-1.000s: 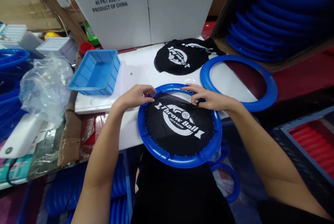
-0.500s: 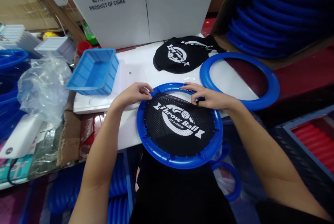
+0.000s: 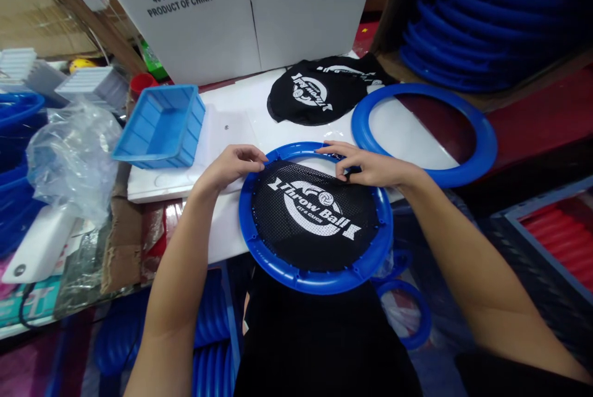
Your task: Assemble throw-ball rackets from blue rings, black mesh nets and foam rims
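Left hand (image 3: 237,164), curled, met the ring (image 3: 319,283) near eleven o'clock, grip unclear; right hand (image 3: 368,166), half-closed, pinched the net (image 3: 315,218) near one.

Worktop: flat white board (image 3: 257,128)
Left end: light-blue rectangular plastic bin (image 3: 187,141)
Back: overlapping rounded black fabric pieces (image 3: 334,100), white-printed
Right edge: blue plastic ring (image 3: 486,141), partly overhanging

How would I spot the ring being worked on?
From the big white carton, come down to the white tabletop. Overlapping its near edge is the blue ring at the left hand and right hand. Unlike the bare ring beyond it, it carries black "Throw Ball" mesh.
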The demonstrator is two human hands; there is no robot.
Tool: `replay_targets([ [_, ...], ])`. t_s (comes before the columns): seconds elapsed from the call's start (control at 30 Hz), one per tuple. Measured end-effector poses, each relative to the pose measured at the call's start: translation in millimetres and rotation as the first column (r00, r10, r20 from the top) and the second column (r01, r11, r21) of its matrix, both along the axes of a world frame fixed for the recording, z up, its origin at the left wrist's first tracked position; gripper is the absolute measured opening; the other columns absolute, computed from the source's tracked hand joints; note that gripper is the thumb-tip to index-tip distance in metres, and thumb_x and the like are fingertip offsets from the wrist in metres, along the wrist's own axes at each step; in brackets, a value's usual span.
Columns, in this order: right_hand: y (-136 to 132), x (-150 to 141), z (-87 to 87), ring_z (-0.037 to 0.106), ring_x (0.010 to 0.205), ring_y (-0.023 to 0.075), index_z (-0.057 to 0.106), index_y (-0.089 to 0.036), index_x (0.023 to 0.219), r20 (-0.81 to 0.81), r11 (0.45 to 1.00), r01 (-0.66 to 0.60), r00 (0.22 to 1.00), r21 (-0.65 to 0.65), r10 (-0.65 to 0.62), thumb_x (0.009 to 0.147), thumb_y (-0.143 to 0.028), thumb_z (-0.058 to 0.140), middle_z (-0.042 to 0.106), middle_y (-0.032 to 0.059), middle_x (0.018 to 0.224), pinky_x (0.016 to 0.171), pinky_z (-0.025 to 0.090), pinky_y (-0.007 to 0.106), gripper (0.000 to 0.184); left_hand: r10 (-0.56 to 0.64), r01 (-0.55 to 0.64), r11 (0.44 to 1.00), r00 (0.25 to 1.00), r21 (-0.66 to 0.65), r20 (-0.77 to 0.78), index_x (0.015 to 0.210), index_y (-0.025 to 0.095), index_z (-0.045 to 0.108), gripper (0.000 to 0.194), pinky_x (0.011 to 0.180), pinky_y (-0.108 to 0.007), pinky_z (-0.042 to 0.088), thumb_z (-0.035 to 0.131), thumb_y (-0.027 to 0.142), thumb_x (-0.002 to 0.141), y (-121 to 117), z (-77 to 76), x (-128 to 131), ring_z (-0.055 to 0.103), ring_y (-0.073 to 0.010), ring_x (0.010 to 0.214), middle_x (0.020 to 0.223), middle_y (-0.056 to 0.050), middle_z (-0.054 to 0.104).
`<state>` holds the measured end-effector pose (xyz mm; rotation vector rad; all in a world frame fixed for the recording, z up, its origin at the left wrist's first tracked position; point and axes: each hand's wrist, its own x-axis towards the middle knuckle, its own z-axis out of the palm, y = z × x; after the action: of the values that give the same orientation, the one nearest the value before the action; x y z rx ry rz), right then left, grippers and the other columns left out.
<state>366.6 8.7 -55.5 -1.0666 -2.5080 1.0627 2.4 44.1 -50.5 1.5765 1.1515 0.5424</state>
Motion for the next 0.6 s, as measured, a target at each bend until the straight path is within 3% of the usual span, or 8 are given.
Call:
replay_targets([
  [0.2,-0.9,0.4,0.4,0.015,0.169,0.0289,0.067,-0.025,0.076,0.003,1.000,0.016,1.000,-0.007,-0.016,0.088,-0.024,0.061,0.044,-0.0035,0.171,0.136,0.014,0.065,0.014,0.006,-0.003,0.998,0.999,0.055,-0.050,0.084,0.021,0.077,0.017,0.084,-0.037,0.055,0.074,0.028,0.069,-1.8,1.1,3.6,0.066,-0.0185,0.084,0.088,-0.005,0.077],
  [0.6,-0.3,-1.0,0.9,0.016,0.169,0.0288,0.067,-0.024,0.076,0.000,1.000,0.010,1.000,-0.003,-0.010,0.088,-0.022,0.060,0.044,-0.0030,0.172,0.136,0.013,0.065,0.014,-0.009,0.040,0.987,0.980,0.153,-0.198,0.080,0.018,0.080,0.020,0.070,-0.033,0.049,0.066,0.025,0.067,-7.0,8.7,9.7,0.059,-0.0165,0.071,0.075,-0.004,0.073],
])
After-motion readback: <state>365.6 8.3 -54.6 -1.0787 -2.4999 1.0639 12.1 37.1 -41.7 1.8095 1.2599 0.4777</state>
